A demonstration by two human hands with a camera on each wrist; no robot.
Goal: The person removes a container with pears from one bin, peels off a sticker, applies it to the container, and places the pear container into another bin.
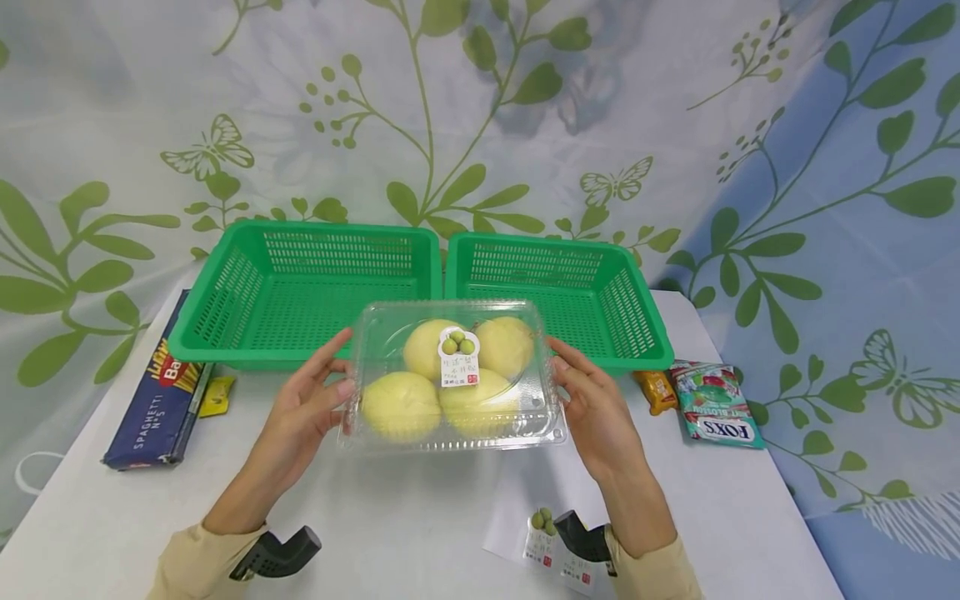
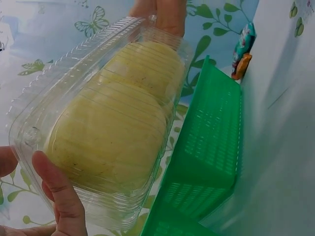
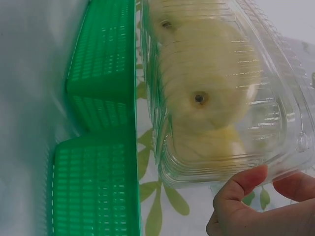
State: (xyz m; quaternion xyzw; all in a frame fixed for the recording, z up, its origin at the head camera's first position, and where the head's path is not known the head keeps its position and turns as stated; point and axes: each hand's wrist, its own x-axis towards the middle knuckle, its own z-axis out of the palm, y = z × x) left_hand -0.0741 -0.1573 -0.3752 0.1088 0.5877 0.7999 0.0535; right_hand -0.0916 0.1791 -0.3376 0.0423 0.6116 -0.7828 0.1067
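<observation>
Both hands hold a clear plastic clamshell box (image 1: 547,408) up off the table, in front of two green baskets. Inside it lie several pale yellow fruits (image 1: 401,406), pear-like, with a dark blossom end showing in the right wrist view. A white label (image 1: 459,367) with green fruit pictures and handwriting is on the lid. My left hand (image 1: 303,408) grips the box's left edge, thumb on the near side in the left wrist view. At the opposite edge, my right hand (image 1: 600,408) pinches the rim between thumb and fingers (image 3: 248,179).
Side by side stand a left green basket (image 1: 337,362) and a right green basket (image 1: 637,358). A spaghetti box (image 1: 153,408) and a yellow packet (image 1: 217,397) lie left; an orange packet (image 1: 656,392) and a Fox's bag (image 1: 716,404) lie right. Printed label paper (image 1: 517,529) rests near the front.
</observation>
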